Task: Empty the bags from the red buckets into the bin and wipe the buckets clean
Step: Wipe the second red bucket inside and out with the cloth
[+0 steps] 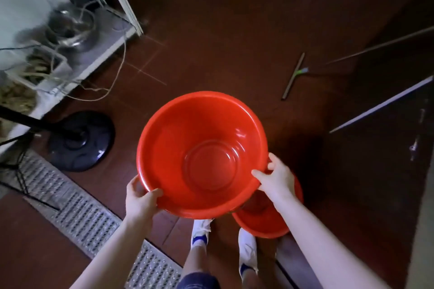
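Holding an empty red basin (202, 155) in the air, to the right of the black fan base (82, 141), the person grips its near rim. The left hand (141, 199) has its thumb curled over the edge, and the right hand (278, 180) pinches the rim. A second red basin (265, 225) sits lower, further right of the fan base.

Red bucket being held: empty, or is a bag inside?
Empty. The red bucket shows its bare floor and walls, with no bag inside.
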Demonstrator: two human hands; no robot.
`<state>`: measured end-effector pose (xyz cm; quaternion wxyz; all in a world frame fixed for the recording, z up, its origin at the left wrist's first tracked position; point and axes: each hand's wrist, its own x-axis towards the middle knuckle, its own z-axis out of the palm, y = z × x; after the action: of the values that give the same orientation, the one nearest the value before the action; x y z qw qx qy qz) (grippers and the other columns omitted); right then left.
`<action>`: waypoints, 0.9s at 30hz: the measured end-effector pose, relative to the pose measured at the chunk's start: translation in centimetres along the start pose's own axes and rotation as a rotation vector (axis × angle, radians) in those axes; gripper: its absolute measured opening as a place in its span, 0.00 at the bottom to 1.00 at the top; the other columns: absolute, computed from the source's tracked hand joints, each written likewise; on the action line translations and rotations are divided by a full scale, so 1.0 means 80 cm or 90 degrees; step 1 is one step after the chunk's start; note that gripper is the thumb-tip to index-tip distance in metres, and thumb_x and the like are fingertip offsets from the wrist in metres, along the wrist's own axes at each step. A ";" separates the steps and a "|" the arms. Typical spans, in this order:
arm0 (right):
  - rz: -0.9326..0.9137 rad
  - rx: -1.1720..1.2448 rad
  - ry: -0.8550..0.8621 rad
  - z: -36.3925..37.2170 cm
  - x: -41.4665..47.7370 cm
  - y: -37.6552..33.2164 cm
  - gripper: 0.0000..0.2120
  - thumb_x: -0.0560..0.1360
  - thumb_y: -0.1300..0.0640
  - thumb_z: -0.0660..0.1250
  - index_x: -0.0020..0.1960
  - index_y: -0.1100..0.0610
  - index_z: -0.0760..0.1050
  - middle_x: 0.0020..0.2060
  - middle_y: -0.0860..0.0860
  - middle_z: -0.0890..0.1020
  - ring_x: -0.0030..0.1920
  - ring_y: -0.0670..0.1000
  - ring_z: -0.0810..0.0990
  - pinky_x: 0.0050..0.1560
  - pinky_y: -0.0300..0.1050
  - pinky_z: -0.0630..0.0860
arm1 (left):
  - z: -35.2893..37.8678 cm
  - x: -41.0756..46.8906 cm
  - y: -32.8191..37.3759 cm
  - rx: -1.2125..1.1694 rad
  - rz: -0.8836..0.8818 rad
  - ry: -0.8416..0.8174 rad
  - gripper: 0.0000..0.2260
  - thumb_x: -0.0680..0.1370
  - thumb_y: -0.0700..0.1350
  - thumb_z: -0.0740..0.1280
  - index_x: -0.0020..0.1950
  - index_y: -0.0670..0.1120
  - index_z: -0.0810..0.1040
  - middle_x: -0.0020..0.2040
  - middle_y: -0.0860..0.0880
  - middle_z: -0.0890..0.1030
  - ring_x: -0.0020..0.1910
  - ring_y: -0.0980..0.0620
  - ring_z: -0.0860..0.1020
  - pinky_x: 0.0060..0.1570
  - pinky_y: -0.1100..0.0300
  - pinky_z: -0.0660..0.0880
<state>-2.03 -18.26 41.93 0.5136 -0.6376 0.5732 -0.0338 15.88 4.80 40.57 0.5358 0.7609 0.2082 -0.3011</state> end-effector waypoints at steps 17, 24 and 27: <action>0.048 -0.259 0.022 0.201 0.335 0.108 0.25 0.71 0.53 0.74 0.66 0.54 0.73 0.61 0.52 0.81 0.62 0.57 0.78 0.62 0.46 0.70 | 0.160 0.378 -0.103 0.034 -0.101 0.007 0.20 0.70 0.27 0.70 0.57 0.42 0.70 0.48 0.43 0.77 0.44 0.44 0.78 0.40 0.50 0.80; 0.045 -0.339 0.019 0.224 0.434 0.180 0.26 0.73 0.50 0.72 0.69 0.54 0.70 0.64 0.52 0.78 0.65 0.59 0.74 0.63 0.48 0.70 | 0.231 0.457 -0.171 0.016 -0.128 -0.025 0.21 0.71 0.27 0.69 0.59 0.42 0.68 0.55 0.40 0.76 0.50 0.42 0.78 0.37 0.53 0.77; 0.045 -0.369 0.009 0.227 0.460 0.205 0.26 0.74 0.48 0.70 0.70 0.52 0.68 0.65 0.52 0.78 0.65 0.60 0.74 0.63 0.51 0.71 | 0.253 0.482 -0.190 0.024 -0.130 -0.038 0.21 0.71 0.27 0.69 0.57 0.42 0.67 0.55 0.39 0.76 0.50 0.42 0.78 0.42 0.50 0.78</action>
<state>10.60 -32.21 1.93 0.3070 -0.7371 0.5842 0.1451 29.64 -9.34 -1.13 0.4936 0.7365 0.2628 -0.3805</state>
